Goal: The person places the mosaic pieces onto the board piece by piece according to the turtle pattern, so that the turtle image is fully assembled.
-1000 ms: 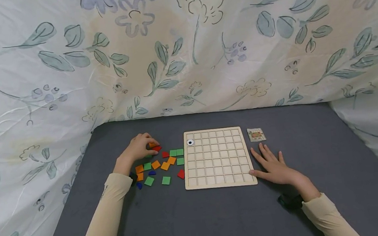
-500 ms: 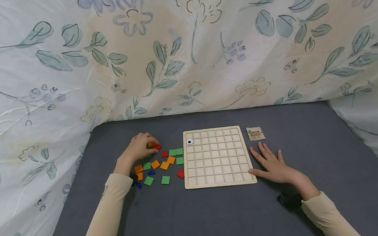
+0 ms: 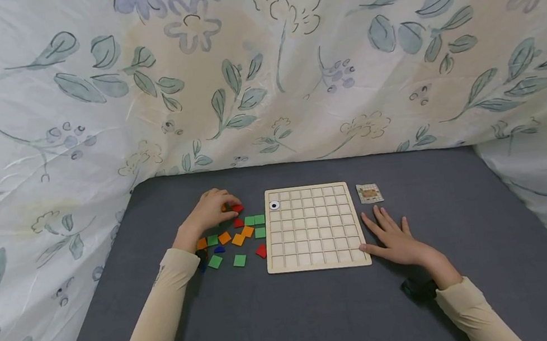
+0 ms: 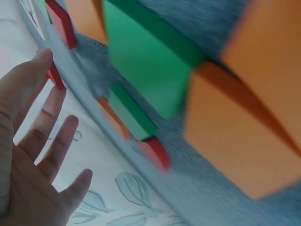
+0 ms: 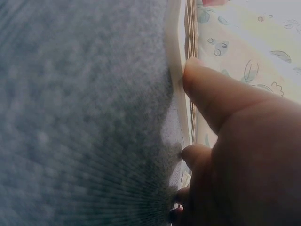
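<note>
My left hand (image 3: 212,208) pinches a red tile (image 3: 238,208) between thumb and fingers, left of the board. The left wrist view shows that red tile (image 4: 55,75) edge-on at the thumb tip, with the other fingers spread loosely. Close below the hand lies another red tile (image 3: 238,223). A wooden grid board (image 3: 314,227) carries one white disc (image 3: 275,206) with a dark centre in its upper left cell. My right hand (image 3: 398,243) lies with straight, spread fingers at the board's lower right, its thumb (image 5: 202,77) touching the board's edge.
Green tiles (image 3: 240,260), orange tiles (image 3: 238,240), a blue piece (image 3: 219,250) and a red tile (image 3: 261,250) lie scattered left of the board. A small printed card (image 3: 369,193) sits beyond the right hand. Patterned cloth (image 3: 263,81) hangs behind the dark table (image 3: 290,320).
My left hand has moved a little to the right, towards the board, carrying the red tile. The right hand and the board have stayed in place.
</note>
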`<state>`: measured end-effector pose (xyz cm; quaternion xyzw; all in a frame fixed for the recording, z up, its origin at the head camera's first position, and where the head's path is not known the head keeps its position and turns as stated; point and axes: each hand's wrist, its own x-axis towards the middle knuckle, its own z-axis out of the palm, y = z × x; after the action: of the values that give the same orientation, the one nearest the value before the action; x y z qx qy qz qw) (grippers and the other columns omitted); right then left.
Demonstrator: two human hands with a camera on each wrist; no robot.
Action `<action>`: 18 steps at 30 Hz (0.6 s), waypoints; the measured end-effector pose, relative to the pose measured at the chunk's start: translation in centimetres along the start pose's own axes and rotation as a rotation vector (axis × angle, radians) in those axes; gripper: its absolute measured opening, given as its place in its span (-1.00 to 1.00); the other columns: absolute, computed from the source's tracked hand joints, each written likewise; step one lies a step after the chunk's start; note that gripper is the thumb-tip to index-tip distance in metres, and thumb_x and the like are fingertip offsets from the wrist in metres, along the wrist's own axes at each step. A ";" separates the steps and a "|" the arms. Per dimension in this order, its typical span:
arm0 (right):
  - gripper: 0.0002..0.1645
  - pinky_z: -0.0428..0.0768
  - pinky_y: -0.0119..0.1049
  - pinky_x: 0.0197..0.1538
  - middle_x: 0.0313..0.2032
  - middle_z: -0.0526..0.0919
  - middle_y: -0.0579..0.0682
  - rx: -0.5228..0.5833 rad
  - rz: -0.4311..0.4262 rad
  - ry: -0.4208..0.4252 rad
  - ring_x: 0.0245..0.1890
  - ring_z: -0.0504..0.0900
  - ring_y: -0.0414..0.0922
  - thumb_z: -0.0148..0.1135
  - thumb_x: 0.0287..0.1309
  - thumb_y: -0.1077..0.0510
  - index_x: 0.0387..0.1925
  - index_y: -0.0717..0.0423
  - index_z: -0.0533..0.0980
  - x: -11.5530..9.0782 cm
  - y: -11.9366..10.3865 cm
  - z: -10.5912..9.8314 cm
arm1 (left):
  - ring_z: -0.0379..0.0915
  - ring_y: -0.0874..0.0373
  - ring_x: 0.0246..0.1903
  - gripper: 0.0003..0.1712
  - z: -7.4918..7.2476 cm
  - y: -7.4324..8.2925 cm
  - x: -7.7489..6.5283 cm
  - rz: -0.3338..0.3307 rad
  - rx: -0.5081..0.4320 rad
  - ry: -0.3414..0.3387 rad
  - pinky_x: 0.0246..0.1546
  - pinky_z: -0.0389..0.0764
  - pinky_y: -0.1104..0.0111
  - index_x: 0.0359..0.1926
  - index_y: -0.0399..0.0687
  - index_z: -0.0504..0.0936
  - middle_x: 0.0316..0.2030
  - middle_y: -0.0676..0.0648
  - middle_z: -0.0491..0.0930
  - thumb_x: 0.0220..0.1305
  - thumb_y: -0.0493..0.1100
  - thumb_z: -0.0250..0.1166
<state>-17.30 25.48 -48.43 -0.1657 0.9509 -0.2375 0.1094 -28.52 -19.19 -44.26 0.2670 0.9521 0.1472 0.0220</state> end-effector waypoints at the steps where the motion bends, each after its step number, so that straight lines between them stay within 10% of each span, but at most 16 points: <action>1: 0.01 -0.47 0.43 0.15 0.41 -0.30 0.32 0.004 -0.004 0.004 0.39 -0.35 0.28 0.06 0.15 -0.31 0.43 0.10 -0.06 0.0 0.0 0.0 | 0.36 0.00 -0.08 -0.72 0.0 0.1 0.2 0.003 -0.007 -0.003 0.14 0.23 -0.08 -0.11 0.06 0.68 -0.22 0.00 0.57 0.13 -0.06 0.34; 18: -0.01 -0.51 0.42 0.14 0.41 -0.32 0.33 0.020 -0.009 -0.007 0.39 -0.37 0.29 0.06 0.18 -0.28 0.43 0.11 -0.08 -0.3 -0.2 -0.3 | 0.35 0.04 -0.07 -0.67 0.5 2.5 3.1 0.071 -0.121 -0.032 0.08 0.33 0.07 -0.04 0.02 0.66 -0.17 0.01 0.56 0.13 -0.12 0.34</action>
<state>-17.09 25.52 -48.06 -0.1698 0.9473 -0.2471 0.1131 -29.88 -15.38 -43.84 0.3010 0.9310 0.2009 0.0479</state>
